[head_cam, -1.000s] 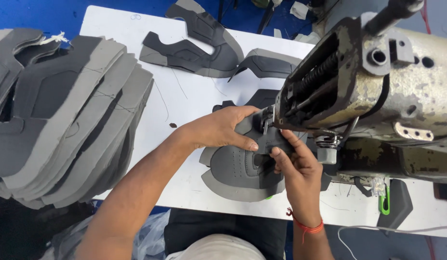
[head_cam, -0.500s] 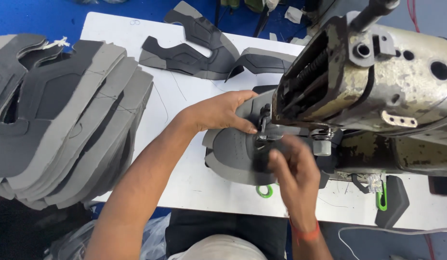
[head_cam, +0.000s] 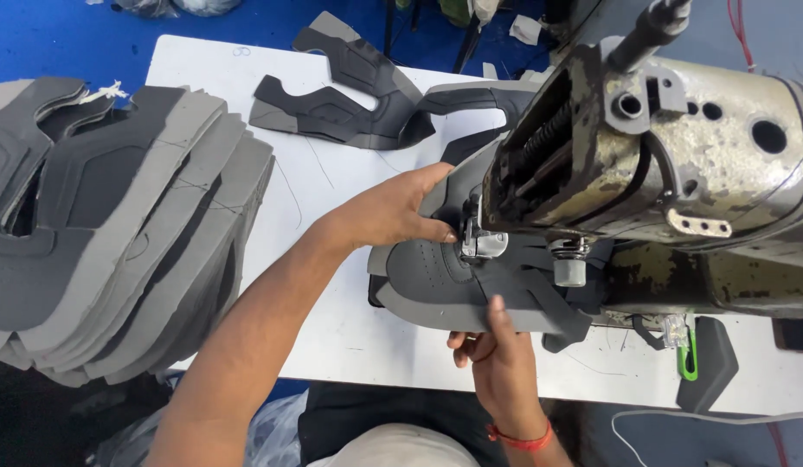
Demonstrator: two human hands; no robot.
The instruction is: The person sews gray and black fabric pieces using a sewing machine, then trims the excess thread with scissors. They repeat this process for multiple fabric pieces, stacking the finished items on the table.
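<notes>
A grey shoe upper piece [head_cam: 432,277] lies under the presser foot [head_cam: 481,242] of a worn metal sewing machine [head_cam: 670,164] on a white table [head_cam: 332,329]. My left hand [head_cam: 393,212] rests on top of the piece, fingertips pressing it next to the presser foot. My right hand [head_cam: 497,355] pinches the near edge of the piece from below, thumb on top. A red band circles my right wrist.
A tall stack of grey cut pieces [head_cam: 107,225] fills the table's left side. Several dark cut pieces [head_cam: 350,95] lie at the far edge. A black pedal-like part with a green clip [head_cam: 700,363] sits at the right front. Blue floor lies beyond.
The piece has been turned and shifted under the presser foot. My right hand dropped from the top of the piece to its near edge. My left hand stayed by the foot.
</notes>
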